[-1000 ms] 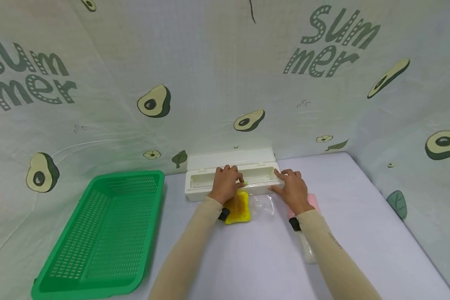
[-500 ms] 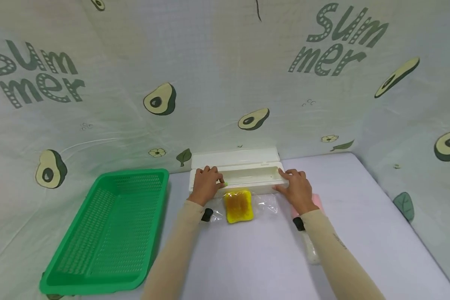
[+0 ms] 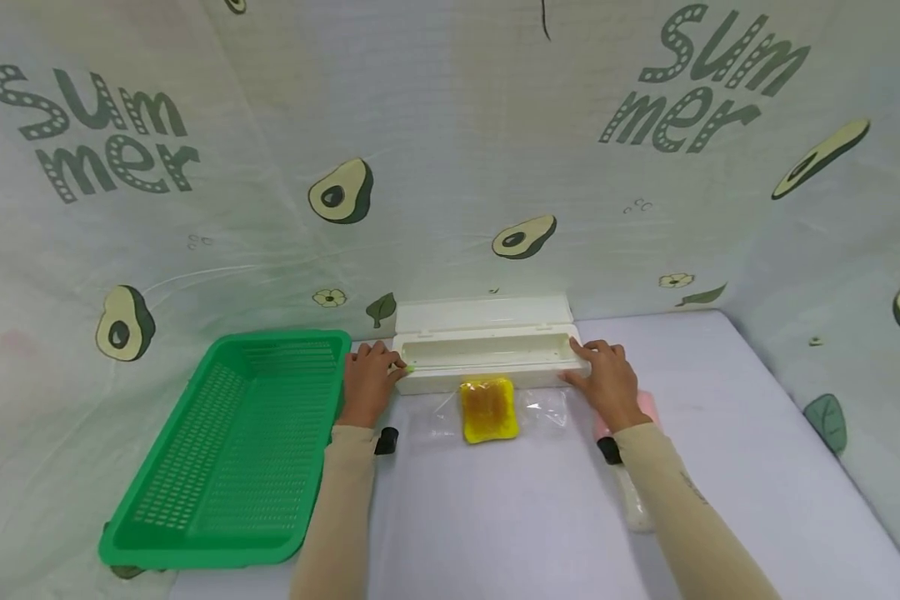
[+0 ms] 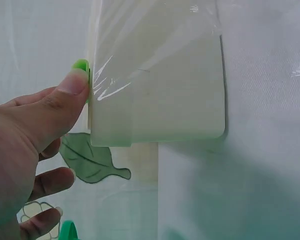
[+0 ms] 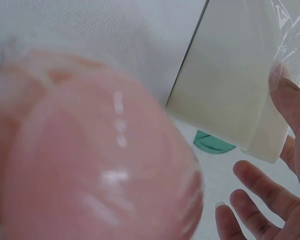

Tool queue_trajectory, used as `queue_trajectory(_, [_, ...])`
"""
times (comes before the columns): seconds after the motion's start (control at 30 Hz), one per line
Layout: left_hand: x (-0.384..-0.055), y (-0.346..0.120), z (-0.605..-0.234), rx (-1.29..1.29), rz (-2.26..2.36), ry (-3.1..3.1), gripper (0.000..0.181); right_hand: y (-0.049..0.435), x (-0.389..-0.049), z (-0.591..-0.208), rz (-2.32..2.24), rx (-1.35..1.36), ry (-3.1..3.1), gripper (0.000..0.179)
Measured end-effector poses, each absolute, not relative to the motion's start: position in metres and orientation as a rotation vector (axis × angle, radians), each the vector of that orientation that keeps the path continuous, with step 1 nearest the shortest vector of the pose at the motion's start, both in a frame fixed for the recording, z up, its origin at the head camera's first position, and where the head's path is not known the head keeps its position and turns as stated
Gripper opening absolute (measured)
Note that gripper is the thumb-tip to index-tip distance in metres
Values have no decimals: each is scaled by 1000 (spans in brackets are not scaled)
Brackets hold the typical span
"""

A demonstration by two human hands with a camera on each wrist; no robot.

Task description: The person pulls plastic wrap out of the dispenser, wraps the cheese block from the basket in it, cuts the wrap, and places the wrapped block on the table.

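A long white cling film dispenser [image 3: 435,383] lies at the back of the table with its lid raised. At its left end my left hand [image 3: 369,383] pinches a small green cutter slider [image 4: 81,65] between thumb and index finger; the other fingers are loosely bent. My right hand [image 3: 606,383] grips the right end, thumb on the front where clear film [image 5: 290,30] shows. In front of the dispenser sits a yellow, brown-topped piece shaped like a toast slice [image 3: 489,410], with clear film [image 3: 546,408] spread out on both sides of it.
A green plastic basket [image 3: 285,335] stands at the left, close beside my left forearm. A pink rounded thing in clear wrap [image 5: 105,160] lies by my right wrist, with a whitish wrapped item [image 3: 636,508] nearer me. A printed cloth wall [image 3: 450,167] rises behind.
My left hand has slid left along the dispenser with the green slider, from near its middle to its left end. The toast-shaped piece has come into full view. My right hand keeps its grip.
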State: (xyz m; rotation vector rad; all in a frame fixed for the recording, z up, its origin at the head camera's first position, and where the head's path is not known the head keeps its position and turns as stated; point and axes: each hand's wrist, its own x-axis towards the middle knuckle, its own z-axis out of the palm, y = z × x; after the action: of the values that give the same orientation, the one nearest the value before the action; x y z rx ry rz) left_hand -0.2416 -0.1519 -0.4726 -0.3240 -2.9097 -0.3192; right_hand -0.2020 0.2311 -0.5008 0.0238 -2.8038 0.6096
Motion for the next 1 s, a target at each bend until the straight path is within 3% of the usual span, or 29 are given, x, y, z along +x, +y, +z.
queue_trajectory(0.57, [-234,-162,-482,-288,-404,-2785,14,232,-203,-501,627,18,-2816,72])
queue_trajectory(0.77, [-229,-149,-490,-402,-540,-2756,38,232,-201,-501,614,61,-2818,71])
queue_trajectory(0.87, [-229,-141,-498,-530,-518,-2726,44,231,-199,-503,599,122,-2764,65])
queue_trajectory(1.0, [-229,-135,-504,-591,-431,-2638,35,227,-195,-505,642,230,-2636,48])
